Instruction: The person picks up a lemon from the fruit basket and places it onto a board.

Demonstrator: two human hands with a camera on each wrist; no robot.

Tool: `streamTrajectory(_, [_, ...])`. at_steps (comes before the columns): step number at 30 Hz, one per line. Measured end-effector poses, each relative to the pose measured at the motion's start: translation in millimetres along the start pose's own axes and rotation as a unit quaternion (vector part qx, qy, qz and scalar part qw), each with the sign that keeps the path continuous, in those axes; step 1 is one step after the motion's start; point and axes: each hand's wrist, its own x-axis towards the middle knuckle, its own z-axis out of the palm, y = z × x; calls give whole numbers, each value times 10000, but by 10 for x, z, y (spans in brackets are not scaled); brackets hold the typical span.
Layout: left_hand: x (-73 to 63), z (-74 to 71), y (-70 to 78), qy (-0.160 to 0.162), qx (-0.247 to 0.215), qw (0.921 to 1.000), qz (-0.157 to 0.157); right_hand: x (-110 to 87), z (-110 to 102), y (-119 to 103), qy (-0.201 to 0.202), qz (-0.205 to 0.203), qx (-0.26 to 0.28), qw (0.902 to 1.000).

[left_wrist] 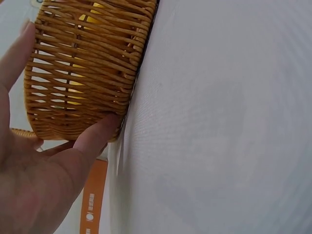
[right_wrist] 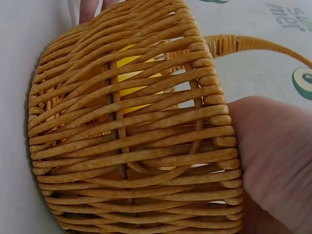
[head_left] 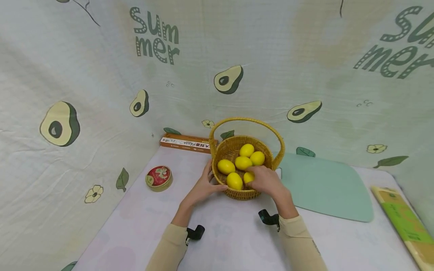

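A round wicker basket (head_left: 243,195) with a tall arched handle stands on the table, holding several yellow lemons (head_left: 234,181). At its left side, my left hand (head_left: 202,187) steadies it, thumb at the front and fingers round the side. The left wrist view has that hand (left_wrist: 44,170) against the woven wall (left_wrist: 83,73). My right hand (head_left: 266,181) reaches over the right rim and grips a lemon (head_left: 248,177) at the front right inside. In the right wrist view the weave (right_wrist: 136,146) hides the fingers; only part of the right hand (right_wrist: 273,151) shows.
A round red-and-gold tin (head_left: 159,178) sits left of the basket. Behind it lies a long brown pasta box (head_left: 184,143). To the right are a pale green board (head_left: 325,188) and a green-and-yellow packet (head_left: 405,224). A printed cloth (head_left: 190,101) hangs behind.
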Motion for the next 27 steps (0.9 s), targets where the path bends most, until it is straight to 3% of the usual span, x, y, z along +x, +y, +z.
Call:
streamTrajectory(13, [-2, 25, 31, -38, -132, 9997, -198, -61, -56, 7, 281, -178, 485, 9983])
streamTrajectory(22, [-118, -5, 288, -229, -242, 9991, -273, -210, -275, 62, 504, -127, 1062, 9930])
streamTrajectory(27, [-154, -5, 332, -217, -239, 9990, -306, -304, -399, 89, 573, -193, 1243, 9904])
